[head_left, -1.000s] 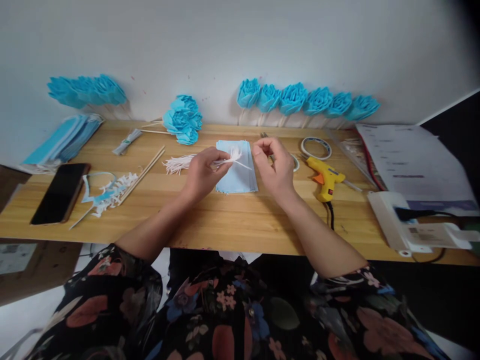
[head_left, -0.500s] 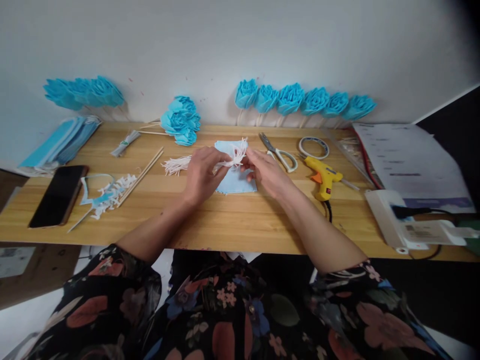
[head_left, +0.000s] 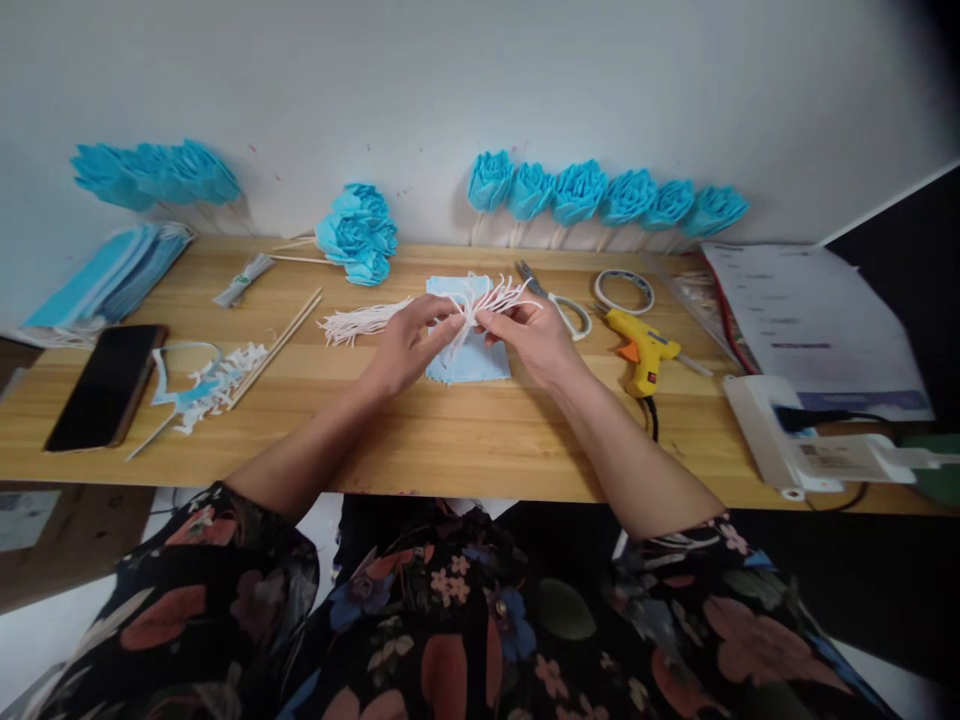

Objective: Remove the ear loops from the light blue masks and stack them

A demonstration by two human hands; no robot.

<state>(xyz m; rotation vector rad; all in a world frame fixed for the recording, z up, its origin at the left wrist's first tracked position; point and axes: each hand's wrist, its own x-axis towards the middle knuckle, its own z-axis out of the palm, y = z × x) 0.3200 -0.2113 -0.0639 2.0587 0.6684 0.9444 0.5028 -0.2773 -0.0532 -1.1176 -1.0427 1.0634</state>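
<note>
A bundle of white elastic cords (head_left: 491,298) fans out between my two hands. My left hand (head_left: 416,340) pinches it from the left with thumb and fingers, and my right hand (head_left: 529,335) grips it from the right. Beneath the bundle lies a light blue mask piece (head_left: 469,362), partly covered by my fingers and the cords. Another bunch of white cords (head_left: 356,323) rests on the table just left of my left hand. Scissors (head_left: 566,308) with pale handles lie behind my right hand, which hides part of them.
Blue flowers (head_left: 577,192) on sticks lean against the wall. A yellow glue gun (head_left: 643,350), a tape roll (head_left: 624,290) and a power strip (head_left: 780,440) are on the right. A phone (head_left: 105,388), stacked masks (head_left: 109,275) and wooden sticks (head_left: 276,348) lie left on the wooden table (head_left: 450,440).
The cords now spread to the right over my right hand, where before they stood bunched upward. My right thumb has come in against the middle of the bundle, close to my left fingertips.
</note>
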